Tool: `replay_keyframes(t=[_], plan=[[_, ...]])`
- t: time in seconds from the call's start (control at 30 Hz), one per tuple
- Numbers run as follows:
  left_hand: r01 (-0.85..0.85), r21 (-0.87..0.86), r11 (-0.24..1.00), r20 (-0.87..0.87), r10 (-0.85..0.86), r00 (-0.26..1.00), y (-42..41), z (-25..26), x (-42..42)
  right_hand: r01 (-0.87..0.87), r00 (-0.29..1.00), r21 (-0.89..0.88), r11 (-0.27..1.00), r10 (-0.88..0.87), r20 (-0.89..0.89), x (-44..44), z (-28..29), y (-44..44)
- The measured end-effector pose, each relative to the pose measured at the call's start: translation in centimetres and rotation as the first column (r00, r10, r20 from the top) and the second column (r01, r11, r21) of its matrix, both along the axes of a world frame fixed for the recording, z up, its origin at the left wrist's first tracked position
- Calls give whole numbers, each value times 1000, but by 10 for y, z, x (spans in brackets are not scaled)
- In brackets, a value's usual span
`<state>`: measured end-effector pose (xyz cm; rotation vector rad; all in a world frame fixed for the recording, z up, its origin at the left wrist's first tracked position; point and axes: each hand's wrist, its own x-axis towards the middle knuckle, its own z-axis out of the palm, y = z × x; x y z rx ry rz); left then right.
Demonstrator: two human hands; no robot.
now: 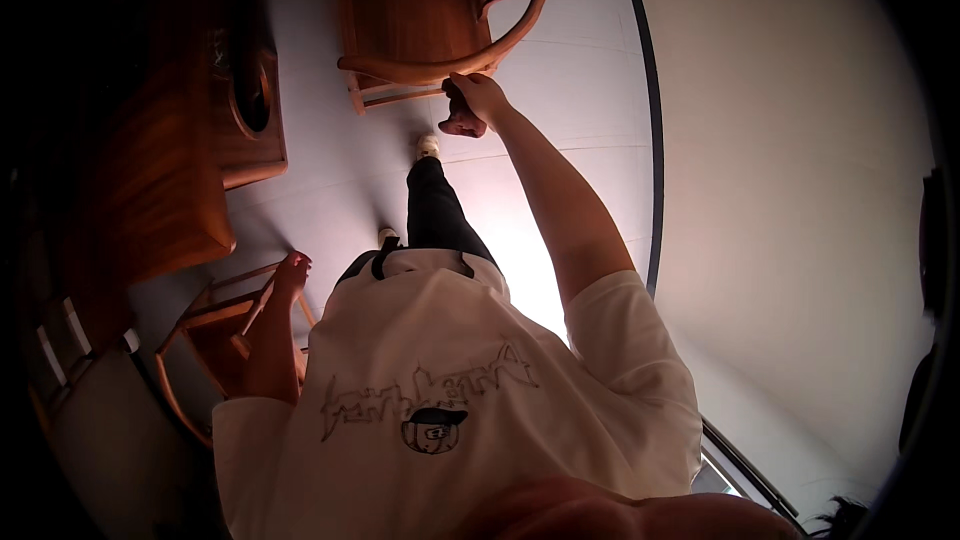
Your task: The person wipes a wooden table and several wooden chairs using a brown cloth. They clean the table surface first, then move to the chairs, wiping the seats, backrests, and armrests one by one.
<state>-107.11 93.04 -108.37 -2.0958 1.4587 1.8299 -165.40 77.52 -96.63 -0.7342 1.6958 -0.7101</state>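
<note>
My right hand (481,99) grips a crumpled dark reddish-brown cloth (463,120), which hangs below the fingers. That hand is at the curved rail (420,73) of a wooden armchair (416,4); whether it touches the rail I cannot tell. The chair has a flat seat and a spindled back section. My left hand (292,271) hangs low at my left side with its fingers curled, and no object shows in it. Its palm is hidden. Beneath my left forearm, partly covered by it, stands a second wooden chair (217,345).
A wooden table (172,195) with a rounded corner fills the dark left side. Beyond it is a lower wooden piece (255,142) with a round dark opening. A pale wall (772,187) with a black baseboard (654,135) runs along the right. The grey floor (322,157) reflects bright light.
</note>
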Motion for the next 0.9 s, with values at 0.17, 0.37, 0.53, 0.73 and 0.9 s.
replay_keyframes(t=[0.17,0.37,0.53,0.73,0.9], plan=[[121,122,985,135,-137,981,-8,19,-56,-93,987,-160,983,70,-142,-23,-102,-84],[478,54,877,319,-469,824,-83,17,-185,-635,724,-324,702,392,-568,37,-141,-138],[-31,1,1000,-138,31,990,-127,45,-278,-849,390,5,529,631,-671,53,-129,-131],[-19,-62,998,-130,11,991,-154,8,-289,-864,317,-15,503,520,-793,106,-135,-143],[-35,-21,999,-87,33,996,-169,-49,-274,-830,347,-2,557,513,-785,184,-158,-187]])
